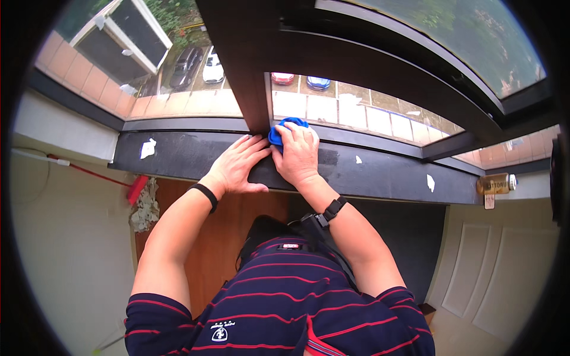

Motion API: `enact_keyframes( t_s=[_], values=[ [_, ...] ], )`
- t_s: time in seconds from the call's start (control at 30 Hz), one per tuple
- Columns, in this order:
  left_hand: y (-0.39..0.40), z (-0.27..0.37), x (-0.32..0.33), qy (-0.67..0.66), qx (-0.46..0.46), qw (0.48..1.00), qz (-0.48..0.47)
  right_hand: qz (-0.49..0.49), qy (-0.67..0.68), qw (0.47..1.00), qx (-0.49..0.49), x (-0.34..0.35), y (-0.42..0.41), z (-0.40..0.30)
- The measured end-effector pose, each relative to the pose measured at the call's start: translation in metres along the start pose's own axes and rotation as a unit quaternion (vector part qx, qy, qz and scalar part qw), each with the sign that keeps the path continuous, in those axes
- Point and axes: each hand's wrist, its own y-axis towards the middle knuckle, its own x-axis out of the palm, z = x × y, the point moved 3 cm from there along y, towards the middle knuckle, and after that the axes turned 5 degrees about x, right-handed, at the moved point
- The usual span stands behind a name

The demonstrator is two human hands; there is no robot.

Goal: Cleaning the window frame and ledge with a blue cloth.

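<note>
My right hand [299, 153] presses a bunched blue cloth [277, 133] against the window frame's lower rail, just right of the dark upright post [249, 89]. The fingers cover much of the cloth. Beside it, my left hand [236, 162] lies palm down on the black windowsill [187, 153] with the thumb spread and nothing held. Its fingertips reach the foot of the post and come close to the cloth. A darker patch [328, 157] marks the sill right of my right hand.
White scraps or bare spots [148, 148] dot the sill. A bottle [495, 184] of brownish liquid bears writing at its right end. A red-headed tool [137, 189] is by the left wall, near crumpled whitish material [144, 209]. An open window sash [124, 35] stands outside, above parked cars [213, 66].
</note>
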Motion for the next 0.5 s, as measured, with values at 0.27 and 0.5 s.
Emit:
enact_keyframes(
  t_s=[0.27, 0.5],
  values=[
    [-0.003, -0.004, 0.004, 0.004, 0.010, 1.000, 0.026, -0.055, -0.014, 0.997, -0.048, -0.022, -0.006, 0.009],
    [0.000, -0.002, 0.004, 0.004, 0.013, 1.000, 0.025, -0.037, -0.004, 0.998, -0.047, 0.002, 0.008, -0.007]
  ],
)
